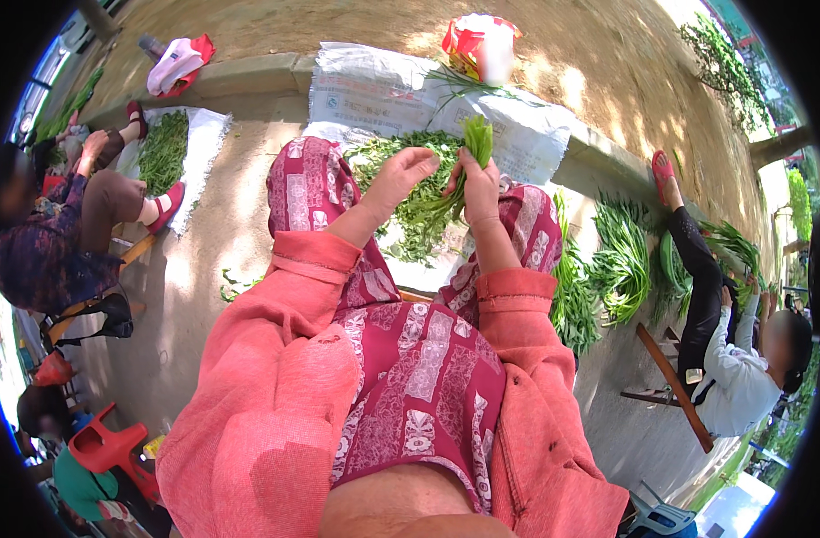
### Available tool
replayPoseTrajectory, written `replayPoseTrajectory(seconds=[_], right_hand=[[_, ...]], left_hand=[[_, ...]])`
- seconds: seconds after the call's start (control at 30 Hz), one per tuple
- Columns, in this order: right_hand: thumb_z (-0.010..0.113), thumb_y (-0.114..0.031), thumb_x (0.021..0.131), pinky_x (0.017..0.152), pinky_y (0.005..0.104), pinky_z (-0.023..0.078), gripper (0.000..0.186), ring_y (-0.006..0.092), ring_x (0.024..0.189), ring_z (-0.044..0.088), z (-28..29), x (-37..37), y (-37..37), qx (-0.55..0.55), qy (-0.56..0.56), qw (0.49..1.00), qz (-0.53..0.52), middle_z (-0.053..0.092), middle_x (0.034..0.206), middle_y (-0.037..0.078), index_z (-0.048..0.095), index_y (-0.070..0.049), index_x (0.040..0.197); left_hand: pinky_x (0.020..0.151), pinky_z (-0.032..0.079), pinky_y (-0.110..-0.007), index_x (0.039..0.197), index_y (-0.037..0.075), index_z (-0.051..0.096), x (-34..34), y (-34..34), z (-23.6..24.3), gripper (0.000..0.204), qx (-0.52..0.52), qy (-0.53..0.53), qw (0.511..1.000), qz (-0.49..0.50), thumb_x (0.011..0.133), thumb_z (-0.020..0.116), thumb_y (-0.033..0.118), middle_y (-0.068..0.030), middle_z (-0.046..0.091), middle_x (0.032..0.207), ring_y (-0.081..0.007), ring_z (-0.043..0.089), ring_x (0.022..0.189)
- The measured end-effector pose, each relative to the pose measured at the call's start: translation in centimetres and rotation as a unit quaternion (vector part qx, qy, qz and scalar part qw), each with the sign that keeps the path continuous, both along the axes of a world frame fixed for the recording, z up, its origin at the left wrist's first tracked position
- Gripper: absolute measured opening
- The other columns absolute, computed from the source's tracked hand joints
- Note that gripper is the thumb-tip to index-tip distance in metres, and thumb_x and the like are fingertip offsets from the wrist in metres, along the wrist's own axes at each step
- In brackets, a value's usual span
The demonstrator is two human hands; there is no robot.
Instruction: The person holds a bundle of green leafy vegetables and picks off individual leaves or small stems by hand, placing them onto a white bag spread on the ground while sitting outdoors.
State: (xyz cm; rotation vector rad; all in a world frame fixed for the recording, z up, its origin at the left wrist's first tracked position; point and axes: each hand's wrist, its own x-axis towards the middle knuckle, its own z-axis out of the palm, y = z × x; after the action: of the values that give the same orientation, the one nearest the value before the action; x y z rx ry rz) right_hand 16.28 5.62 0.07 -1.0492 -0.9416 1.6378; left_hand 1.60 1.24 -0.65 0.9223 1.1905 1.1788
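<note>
My right hand (478,188) is closed round a bunch of long-leaved greens (478,136), its bright green ends pointing up and away from me. Longer strands trail down on the left side of that hand. To the left, my left hand (401,181) hovers with fingers stretched toward the bunch, apart from it and holding nothing that I can see. Below and beyond both hands, a heap of loose green trimmings (383,154) lies between my knees on a white woven sack (365,97).
Bundles of long greens (618,260) lie right of my knee. A red-and-white bag (468,40) stands beyond the sack by a low curb (267,76). One person sits at left near another pile of greens (164,148); another sits at right on a wooden stool (674,386).
</note>
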Motion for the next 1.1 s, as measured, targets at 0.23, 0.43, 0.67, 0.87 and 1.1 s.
replayPoseTrajectory(seconds=[0.23,0.43,0.67,0.87,1.1], right_hand=[[0.052,-0.018,0.089,0.047,0.0263,0.042,0.017,0.0124,0.055,0.053,-1.5,-1.5,-1.6,0.179,-0.193,0.964,0.041,0.056,0.073,0.005,0.051,-0.003,0.096],[0.053,-0.014,0.085,0.067,0.0322,0.046,0.014,0.0200,0.074,0.056,-0.9,-2.4,-2.6,0.264,-0.338,0.900,0.074,0.060,0.085,0.010,0.052,-0.003,0.094],[0.064,-0.009,0.076,0.087,0.0322,0.045,0.051,0.0230,0.101,0.058,0.0,-1.6,-2.3,0.196,-0.158,0.949,0.188,0.057,0.110,0.015,0.043,0.002,0.122],[0.058,-0.011,0.085,0.073,0.0260,0.051,0.032,0.0158,0.085,0.061,0.9,2.4,-0.5,0.062,-0.040,0.997,0.009,0.063,0.097,0.012,0.054,0.003,0.114],[0.057,-0.012,0.088,0.061,0.0226,0.051,0.020,0.0117,0.065,0.060,3.0,2.9,-1.9,0.061,-0.046,0.997,-0.015,0.063,0.081,0.007,0.060,0.001,0.103]], left_hand=[[0.086,0.041,-0.026,0.113,0.000,0.052,1.6,0.6,0.1,0.046,0.033,0.013,0.997,-0.069,0.086,0.062,0.035,-0.0064,0.057,0.106,-0.0131,0.052,0.098],[0.083,0.043,-0.028,0.106,0.002,0.057,3.3,0.9,-0.2,0.041,0.047,-0.014,0.999,0.009,0.085,0.062,0.037,-0.0077,0.059,0.098,-0.0153,0.054,0.090],[0.075,0.048,-0.028,0.092,0.000,0.063,0.7,1.2,0.8,0.029,0.016,-0.064,0.994,0.091,0.088,0.051,0.025,-0.0098,0.066,0.086,-0.0171,0.062,0.079],[0.089,0.046,-0.043,0.088,0.003,0.055,-3.5,3.1,0.7,0.023,0.035,-0.347,0.936,0.057,0.093,0.044,0.022,-0.0216,0.064,0.092,-0.0346,0.062,0.092],[0.093,0.044,-0.051,0.087,0.003,0.055,-3.5,2.8,1.9,0.024,0.035,-0.439,0.898,-0.002,0.093,0.046,0.025,-0.0241,0.063,0.095,-0.0400,0.060,0.094]])
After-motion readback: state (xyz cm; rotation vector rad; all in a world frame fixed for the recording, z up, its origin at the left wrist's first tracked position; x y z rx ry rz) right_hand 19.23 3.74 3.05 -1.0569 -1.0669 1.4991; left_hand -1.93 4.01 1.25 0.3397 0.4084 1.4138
